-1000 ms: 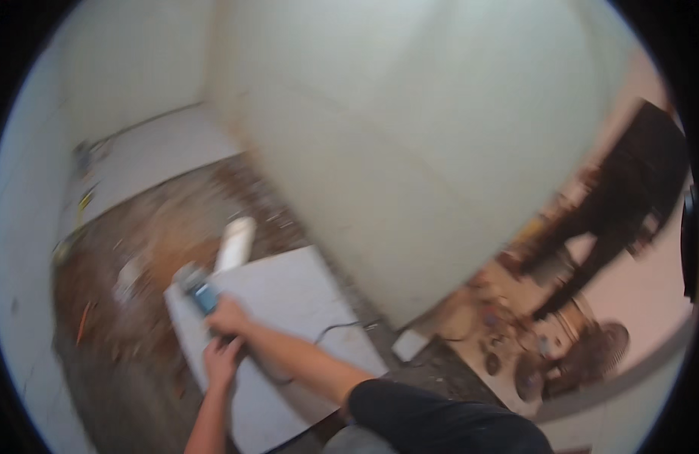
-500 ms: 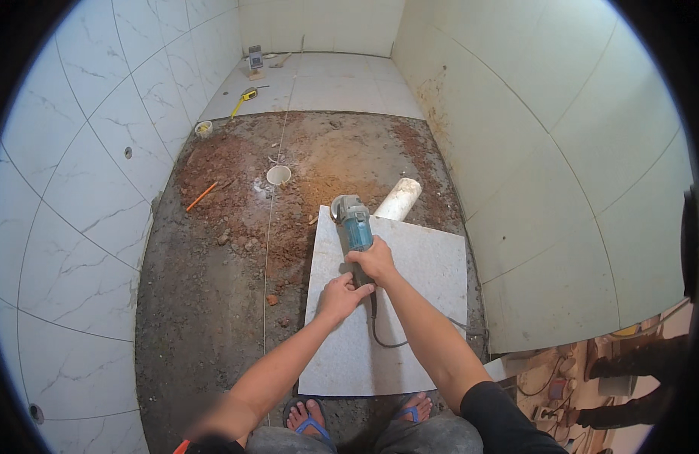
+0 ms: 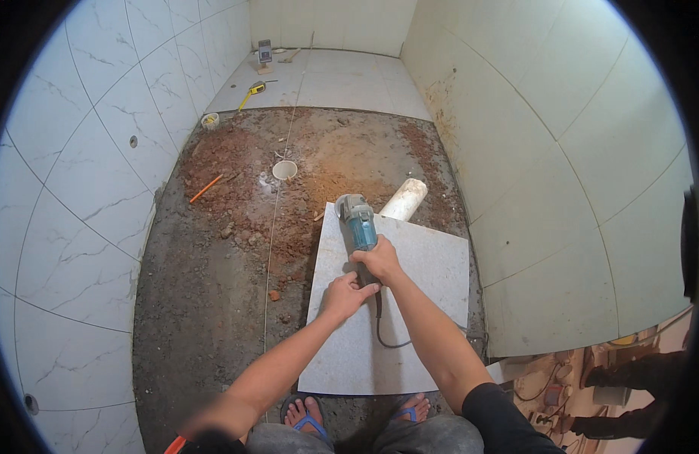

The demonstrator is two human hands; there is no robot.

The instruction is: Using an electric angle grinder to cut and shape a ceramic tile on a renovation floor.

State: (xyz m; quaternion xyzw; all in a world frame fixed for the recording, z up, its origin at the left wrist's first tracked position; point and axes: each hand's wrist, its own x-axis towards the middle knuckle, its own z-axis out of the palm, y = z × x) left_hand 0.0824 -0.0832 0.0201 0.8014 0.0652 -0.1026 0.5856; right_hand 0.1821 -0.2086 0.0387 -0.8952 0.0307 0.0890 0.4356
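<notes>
A blue-green and grey angle grinder (image 3: 361,229) lies over the upper left part of a light grey floor tile (image 3: 425,303). Its disc is at the far edge of that tile. My right hand (image 3: 379,259) is closed round the grinder's body. Behind it, my left hand (image 3: 346,296) closes on the dark tail end, its thumb and fingers round either side. Parts of the fingers are hidden by the tool. From the tail a dark power cord (image 3: 381,333) loops over the tile to the right. A white pipe (image 3: 404,200) touches or lies under the tile's far edge; which, I cannot tell.
A round drain pipe opening (image 3: 285,170) sits in the rough soil, with a taut string line (image 3: 273,219) passing it. An orange pencil (image 3: 205,189), small cup (image 3: 210,120), yellow tape measure (image 3: 257,88) and phone (image 3: 265,51) are farther off. Tiled walls flank both sides; another person's legs (image 3: 637,378) show at right.
The view has shifted slightly, so the scene sits a little higher and to the right. Both hands keep their grip, and the grinder stays almost in place on the tile.
</notes>
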